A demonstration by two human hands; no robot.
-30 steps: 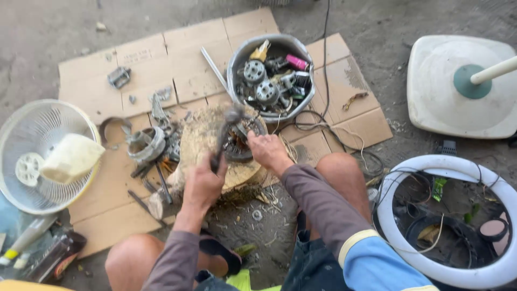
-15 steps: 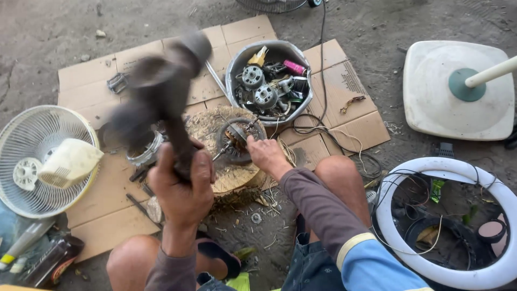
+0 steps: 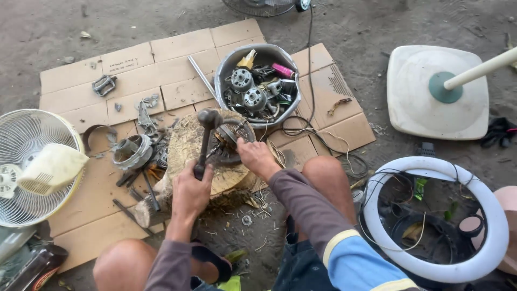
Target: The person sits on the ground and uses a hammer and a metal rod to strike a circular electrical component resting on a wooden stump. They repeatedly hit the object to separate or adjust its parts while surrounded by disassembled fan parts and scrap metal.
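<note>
1. The left hand (image 3: 189,194) is clenched around the dark handle of a metal-headed hammer (image 3: 204,141); the hammer stands nearly upright, its head just above the round wooden stump block (image 3: 186,143).
2. The right hand (image 3: 257,158) is closed on the near rim of a round fan motor stator with copper windings (image 3: 230,141), pressing it against the top of the stump block.
3. The motor stator lies on the right part of the block's top face, right beside the hammer head.
4. The block sits on flattened brown cardboard sheets (image 3: 161,64) spread over the concrete floor, between the person's bare knees.
5. Behind the block stands a dented grey metal bowl (image 3: 223,70) filled with small motor rotors and other parts.
6. Left of the block lie a round grey motor housing (image 3: 131,152) and loose dark tools.
7. Further left rests a white wire fan guard (image 3: 27,161).
8. To the right are a white square fan base (image 3: 431,116) with a pole and a white plastic ring (image 3: 436,218) holding tangled wires.
</note>
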